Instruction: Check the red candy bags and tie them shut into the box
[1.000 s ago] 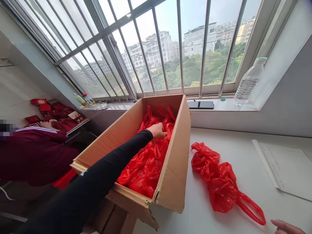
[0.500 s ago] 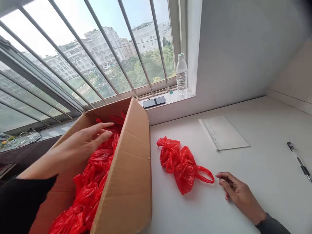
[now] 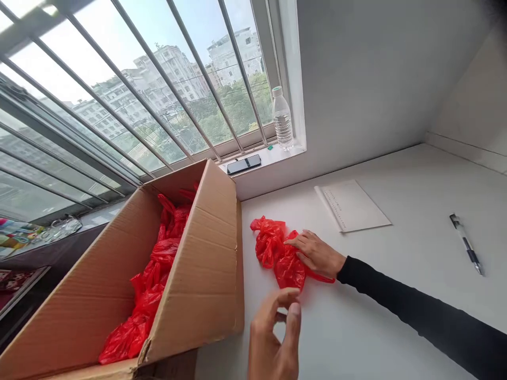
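We have our right hand (image 3: 317, 254) at the centre right of the frame, laid over the red bags (image 3: 269, 243) on the desk (image 3: 356, 322); whether its grip has closed on any plastic, we cannot tell. At the bottom centre, our left hand (image 3: 273, 343) has a loose, free grip, thumb and forefinger curved with a gap between. To the left, our box (image 3: 206, 253) holds more bags (image 3: 158, 269). At the upper centre, we see a phone (image 3: 244, 164) and a bottle (image 3: 282, 121) on the sill (image 3: 274, 158). Towards the right lie paper (image 3: 354, 203) and a pen (image 3: 466, 244).
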`<move>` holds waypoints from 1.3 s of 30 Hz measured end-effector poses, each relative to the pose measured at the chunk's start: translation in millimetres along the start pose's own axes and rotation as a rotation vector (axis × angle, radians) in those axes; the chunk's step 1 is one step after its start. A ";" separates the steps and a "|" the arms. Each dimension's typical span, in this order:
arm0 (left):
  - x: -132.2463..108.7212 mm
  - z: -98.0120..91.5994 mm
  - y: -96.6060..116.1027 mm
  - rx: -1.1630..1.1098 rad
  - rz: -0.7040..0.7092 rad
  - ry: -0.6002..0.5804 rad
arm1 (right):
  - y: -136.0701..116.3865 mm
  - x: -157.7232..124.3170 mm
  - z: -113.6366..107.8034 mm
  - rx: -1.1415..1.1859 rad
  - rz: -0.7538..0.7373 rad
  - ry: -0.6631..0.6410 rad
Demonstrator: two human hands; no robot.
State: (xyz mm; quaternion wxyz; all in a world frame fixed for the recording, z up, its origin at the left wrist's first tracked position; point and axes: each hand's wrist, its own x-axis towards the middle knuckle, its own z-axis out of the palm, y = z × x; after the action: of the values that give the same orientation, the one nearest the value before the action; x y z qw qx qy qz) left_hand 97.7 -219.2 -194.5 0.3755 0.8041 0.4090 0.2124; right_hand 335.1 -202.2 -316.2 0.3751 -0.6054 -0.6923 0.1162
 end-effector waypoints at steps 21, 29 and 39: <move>1.1 114.2 -40.8 -0.031 0.082 0.053 | -43.9 -148.6 -62.4 0.028 0.457 0.061; -10.6 110.4 -45.0 -0.107 -0.109 0.141 | -41.4 -149.5 -61.9 0.032 0.433 0.041; -22.8 103.6 -37.4 -0.049 0.052 0.091 | -58.0 -160.2 -67.8 0.068 0.511 0.037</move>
State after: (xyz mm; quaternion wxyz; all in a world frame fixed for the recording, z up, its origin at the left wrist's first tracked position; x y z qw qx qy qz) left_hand 133.2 -268.1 -289.4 0.3703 0.7947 0.3993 0.2682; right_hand 334.0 -384.2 -294.2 0.3665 -0.7496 -0.5057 0.2192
